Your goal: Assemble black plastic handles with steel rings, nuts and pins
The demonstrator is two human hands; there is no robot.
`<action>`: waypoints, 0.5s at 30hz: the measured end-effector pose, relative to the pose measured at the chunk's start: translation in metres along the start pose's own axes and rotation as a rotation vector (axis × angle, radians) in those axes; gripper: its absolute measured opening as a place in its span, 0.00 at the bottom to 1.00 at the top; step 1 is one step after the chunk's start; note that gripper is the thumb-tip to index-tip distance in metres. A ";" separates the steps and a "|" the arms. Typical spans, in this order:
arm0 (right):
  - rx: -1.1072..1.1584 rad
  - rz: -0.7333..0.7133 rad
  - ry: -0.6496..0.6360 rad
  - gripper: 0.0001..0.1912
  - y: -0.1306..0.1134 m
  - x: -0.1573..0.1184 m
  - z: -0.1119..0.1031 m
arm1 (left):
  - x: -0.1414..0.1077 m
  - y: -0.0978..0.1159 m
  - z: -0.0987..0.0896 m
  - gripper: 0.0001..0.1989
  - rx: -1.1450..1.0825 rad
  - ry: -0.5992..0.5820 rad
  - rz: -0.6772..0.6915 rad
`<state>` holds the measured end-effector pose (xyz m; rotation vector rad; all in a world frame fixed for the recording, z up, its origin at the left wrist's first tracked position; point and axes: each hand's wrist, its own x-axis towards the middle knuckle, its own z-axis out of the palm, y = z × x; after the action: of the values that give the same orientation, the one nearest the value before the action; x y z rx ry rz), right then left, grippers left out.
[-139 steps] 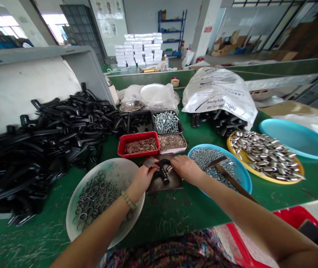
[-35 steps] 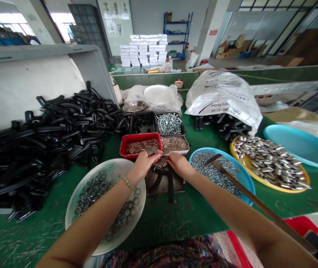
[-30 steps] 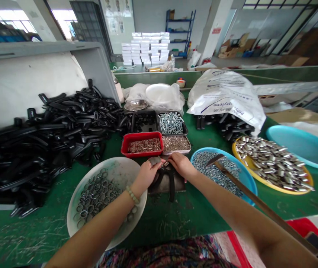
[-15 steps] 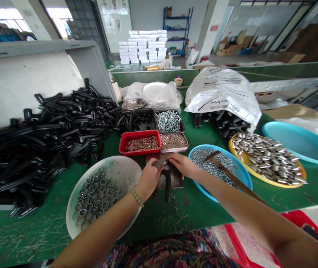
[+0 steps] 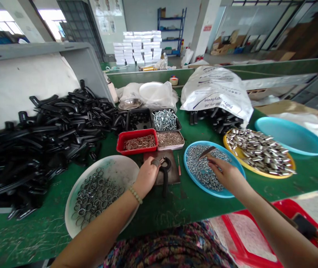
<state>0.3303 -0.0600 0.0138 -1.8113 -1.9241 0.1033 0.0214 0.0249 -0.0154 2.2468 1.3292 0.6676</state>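
Observation:
My left hand (image 5: 147, 175) is closed at the ring-shaped end of a black plastic handle (image 5: 165, 178), which lies on a dark metal plate (image 5: 175, 178). A small silvery piece (image 5: 162, 160) shows at its fingertips, and a grey band circles one finger. My right hand (image 5: 228, 175) is over the blue tray (image 5: 187, 167) of small metal nuts, with its fingers closed around the wooden handle of a hammer (image 5: 206, 152) near its head. A thin tool with a reddish handle (image 5: 179, 170) lies at the plate's right side.
A white basin (image 5: 68, 208) of metal rings stands left of the plate. Behind are a red bin (image 5: 119, 146) of pins and a black bin of bolts (image 5: 164, 120). Black handles (image 5: 72, 126) are heaped left; a yellow tray (image 5: 259, 169) of metal cylinders sits right.
My right hand has left the black handle and moved right to the hammer, uncovering the thin reddish-handled tool. My left hand has stayed at the black handle. The view has shifted slightly.

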 end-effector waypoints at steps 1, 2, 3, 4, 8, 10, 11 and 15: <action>-0.037 0.010 0.000 0.17 0.007 -0.005 0.000 | 0.000 0.000 0.000 0.07 0.004 -0.001 0.002; -0.071 0.023 -0.001 0.17 0.013 -0.009 0.001 | 0.000 0.000 0.000 0.07 0.005 0.000 0.002; -0.102 0.036 -0.004 0.17 0.018 -0.012 0.001 | 0.000 0.001 -0.001 0.08 0.009 0.001 0.003; -0.131 0.048 -0.008 0.17 0.021 -0.015 0.001 | -0.001 0.002 -0.001 0.08 0.016 -0.001 0.002; -0.256 0.057 -0.009 0.17 0.029 -0.018 0.001 | -0.003 0.008 -0.006 0.08 0.071 -0.068 0.028; -0.329 0.064 -0.022 0.17 0.035 -0.019 0.001 | -0.004 0.009 -0.009 0.09 0.105 -0.106 0.050; -0.362 0.076 -0.034 0.17 0.039 -0.020 0.001 | -0.005 0.009 -0.011 0.10 0.123 -0.120 0.063; -0.440 0.150 -0.141 0.15 0.051 -0.024 0.002 | -0.011 0.006 -0.017 0.11 0.192 -0.182 0.169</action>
<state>0.3765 -0.0769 -0.0142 -2.2874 -2.0219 -0.1601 0.0100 0.0148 -0.0004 2.5271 1.1676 0.3922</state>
